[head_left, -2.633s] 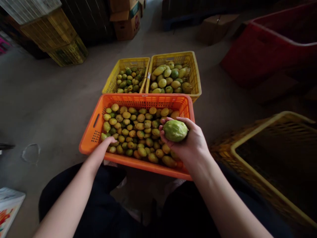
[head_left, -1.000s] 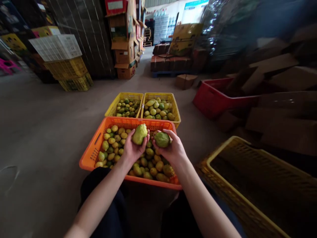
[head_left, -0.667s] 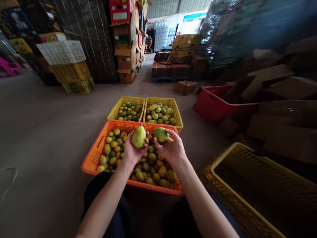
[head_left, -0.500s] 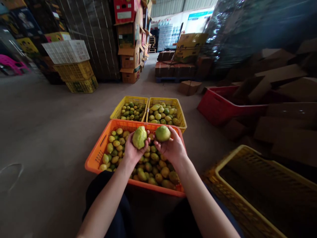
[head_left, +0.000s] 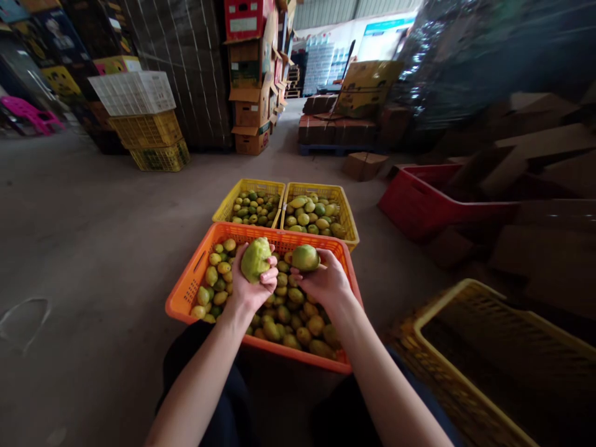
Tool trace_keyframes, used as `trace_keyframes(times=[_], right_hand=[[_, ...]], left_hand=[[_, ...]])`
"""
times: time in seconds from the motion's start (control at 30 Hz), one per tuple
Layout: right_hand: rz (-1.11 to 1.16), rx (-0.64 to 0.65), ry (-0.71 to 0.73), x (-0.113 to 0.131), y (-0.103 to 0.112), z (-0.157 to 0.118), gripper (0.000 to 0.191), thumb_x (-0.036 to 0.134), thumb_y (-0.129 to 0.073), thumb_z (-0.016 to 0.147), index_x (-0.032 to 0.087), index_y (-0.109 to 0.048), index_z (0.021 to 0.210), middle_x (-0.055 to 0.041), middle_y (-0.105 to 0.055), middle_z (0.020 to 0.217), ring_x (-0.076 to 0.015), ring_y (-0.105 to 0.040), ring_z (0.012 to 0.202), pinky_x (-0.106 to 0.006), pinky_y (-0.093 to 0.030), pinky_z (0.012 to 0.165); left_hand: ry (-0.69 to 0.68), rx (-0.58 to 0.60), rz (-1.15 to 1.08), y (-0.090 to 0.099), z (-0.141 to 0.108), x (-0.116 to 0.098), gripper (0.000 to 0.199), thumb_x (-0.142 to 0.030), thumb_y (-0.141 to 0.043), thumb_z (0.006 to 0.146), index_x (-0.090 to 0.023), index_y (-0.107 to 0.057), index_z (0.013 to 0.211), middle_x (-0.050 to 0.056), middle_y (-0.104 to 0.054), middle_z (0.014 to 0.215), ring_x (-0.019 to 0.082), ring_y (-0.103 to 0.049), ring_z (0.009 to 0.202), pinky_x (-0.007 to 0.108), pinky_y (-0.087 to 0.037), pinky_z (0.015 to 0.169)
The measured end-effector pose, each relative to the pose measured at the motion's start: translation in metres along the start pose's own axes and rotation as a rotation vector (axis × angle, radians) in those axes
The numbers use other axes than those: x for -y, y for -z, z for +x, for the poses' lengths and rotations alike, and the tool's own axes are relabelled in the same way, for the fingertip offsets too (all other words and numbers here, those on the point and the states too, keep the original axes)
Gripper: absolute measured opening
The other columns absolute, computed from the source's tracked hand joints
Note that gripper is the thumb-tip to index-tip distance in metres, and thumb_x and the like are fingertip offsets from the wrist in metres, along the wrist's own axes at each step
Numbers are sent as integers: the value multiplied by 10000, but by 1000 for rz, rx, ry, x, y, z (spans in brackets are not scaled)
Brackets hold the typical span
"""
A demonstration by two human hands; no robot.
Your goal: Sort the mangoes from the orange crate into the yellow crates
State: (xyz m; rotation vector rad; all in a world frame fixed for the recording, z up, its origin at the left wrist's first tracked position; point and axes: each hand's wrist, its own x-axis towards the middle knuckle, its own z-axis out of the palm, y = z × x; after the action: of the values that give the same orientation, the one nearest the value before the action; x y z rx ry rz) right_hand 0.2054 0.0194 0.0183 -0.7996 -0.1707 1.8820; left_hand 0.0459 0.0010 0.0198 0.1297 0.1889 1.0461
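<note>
My left hand (head_left: 249,288) is closed round a bumpy yellow-green fruit (head_left: 256,260), its fingers curled at the fruit's right side. In my right hand (head_left: 326,279) is a smoother green fruit (head_left: 305,257), gripped between thumb and fingers. Both hands are raised over an orange crate (head_left: 186,292) filled with many small yellow and green fruits (head_left: 279,313). Just beyond it stand two yellow crates side by side, the left one (head_left: 223,202) with small green fruits and the right one (head_left: 351,217) with larger yellow-green fruits.
A yellow crate (head_left: 447,347) stands at the lower right, with a red crate (head_left: 405,205) behind it among cardboard pieces (head_left: 549,143). At the back left, a white crate (head_left: 135,92) tops two yellow ones. Stacked cartons (head_left: 249,115) rise behind.
My left hand has turned and wrapped its fingers further round its fruit. My right hand has tilted slightly with its fruit. The whole view has shifted a little, so the crates appear further right.
</note>
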Motion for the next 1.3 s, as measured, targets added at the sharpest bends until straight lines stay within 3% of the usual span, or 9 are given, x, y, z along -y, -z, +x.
trace_keyframes(times=[0.13,0.3,0.53,0.67,0.8,0.87,1.0,1.2,1.3], right_hand=[[83,-125,64,1,-6,-4,141,266,-463,722,177,-551,786,-72,-626,654,-176,-577,574,-275,-499,498],[107,-92,197,5,-11,-10,131,252,-549,730,181,-600,828,-54,-671,722,-194,-638,663,-314,-538,581],[280,73,168,-6,-9,-5,112,244,-534,732,162,-565,802,-39,-643,698,-147,-601,627,-224,-489,492],[349,24,154,-9,-7,-5,139,276,-498,754,162,-555,806,-46,-618,664,-146,-590,629,-195,-462,448],[373,-2,127,-10,-5,-3,151,267,-434,762,171,-548,737,-44,-605,616,-135,-557,548,-209,-460,421],[369,-98,123,-10,-5,0,197,246,-376,788,176,-553,734,-48,-613,609,-139,-565,541,-232,-493,446],[303,-255,105,-12,-8,6,229,166,-341,830,183,-565,786,-43,-640,634,-163,-621,624,-265,-543,505],[245,-198,214,-13,-15,0,62,235,-598,765,209,-544,750,36,-619,628,-128,-600,597,-294,-576,603],[203,-169,183,-11,-13,-3,90,233,-641,713,211,-556,732,30,-611,611,-119,-587,568,-234,-550,531]], left_hand=[[-30,-71,-11,1,2,-1,386,-392,-390,866,-105,-606,1006,79,-633,782,81,-532,505,142,-413,391],[-155,-206,-100,6,10,3,315,-243,-460,800,-151,-615,1059,81,-665,918,192,-637,865,281,-543,686],[-235,-228,55,1,14,11,275,-350,-524,801,-155,-646,952,49,-665,824,128,-619,643,208,-503,528],[-419,-279,88,-6,15,6,296,-386,-516,811,-143,-644,921,45,-659,772,134,-625,637,211,-507,530],[-312,-289,-121,-2,16,-3,258,-342,-471,846,-142,-627,894,41,-655,763,109,-619,648,185,-509,560],[-247,-321,-200,4,18,-5,265,-332,-450,856,-141,-624,914,46,-652,767,109,-622,648,182,-506,545],[-340,-409,-225,13,25,-1,225,-275,-435,862,-159,-625,895,26,-646,721,134,-640,694,243,-539,629],[-479,-522,-107,9,31,2,96,-297,-594,786,-205,-585,762,-38,-633,708,129,-620,666,292,-541,658],[-426,-545,-105,11,33,1,112,-284,-643,748,-200,-569,745,-36,-609,676,117,-598,625,261,-522,610]])
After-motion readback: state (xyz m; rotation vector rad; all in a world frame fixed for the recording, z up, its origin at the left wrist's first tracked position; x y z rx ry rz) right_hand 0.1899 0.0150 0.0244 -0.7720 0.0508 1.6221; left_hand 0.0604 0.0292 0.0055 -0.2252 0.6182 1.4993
